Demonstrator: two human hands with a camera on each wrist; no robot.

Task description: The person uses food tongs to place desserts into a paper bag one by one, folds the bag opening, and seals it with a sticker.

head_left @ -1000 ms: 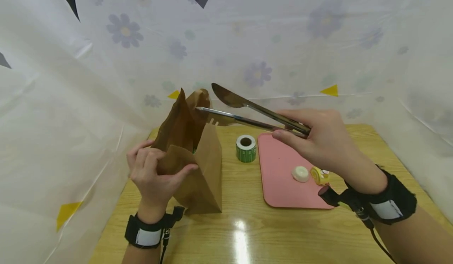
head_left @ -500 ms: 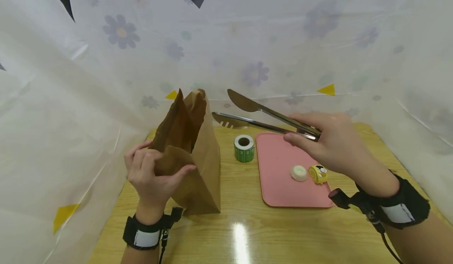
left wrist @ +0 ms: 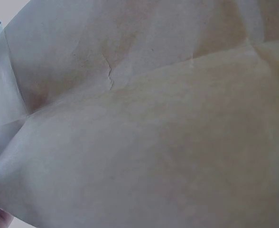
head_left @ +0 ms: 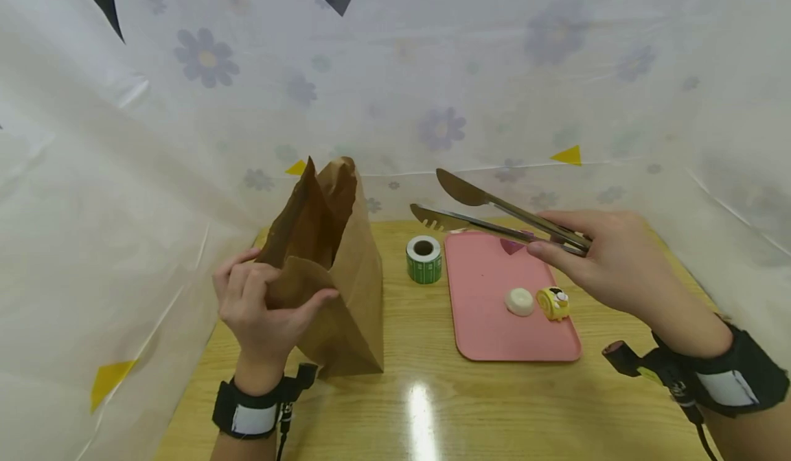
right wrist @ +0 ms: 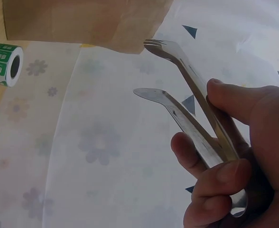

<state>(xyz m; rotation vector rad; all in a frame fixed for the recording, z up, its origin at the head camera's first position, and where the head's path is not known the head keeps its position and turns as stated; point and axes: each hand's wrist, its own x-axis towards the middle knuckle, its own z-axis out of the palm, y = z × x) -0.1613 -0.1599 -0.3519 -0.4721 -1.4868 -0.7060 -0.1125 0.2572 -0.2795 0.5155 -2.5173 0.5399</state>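
A brown paper bag (head_left: pixel 361 296) stands on the left of the table, its top gaping. My left hand (head_left: pixel 262 303) grips the near left part of its rim, thumb along the front panel. Brown paper (left wrist: pixel 144 142) fills the left wrist view. My right hand (head_left: pixel 618 265) holds metal tongs (head_left: pixel 460 189) above the far side of a pink tray. The tongs' arms are spread with nothing between the tips; one tip (right wrist: pixel 153 45) is slotted. On the tray (head_left: pixel 494 341) lie a cream-white dome-shaped piece (head_left: pixel 520 301) and a yellow roll-shaped piece (head_left: pixel 550 303) with a white-and-black decoration.
Between bag and tray stands a roll of green-and-white labels (head_left: pixel 423 268). A small purple-pink piece (head_left: pixel 511 246) shows behind the tongs at the tray's far part. A pale flowered sheet (head_left: pixel 395 90) hangs behind and along both sides of the wooden table (head_left: pixel 346 413).
My right hand has drawn the tongs away from the bag's mouth, rightward and slightly down, to over the tray. My left hand keeps its grip on the bag.
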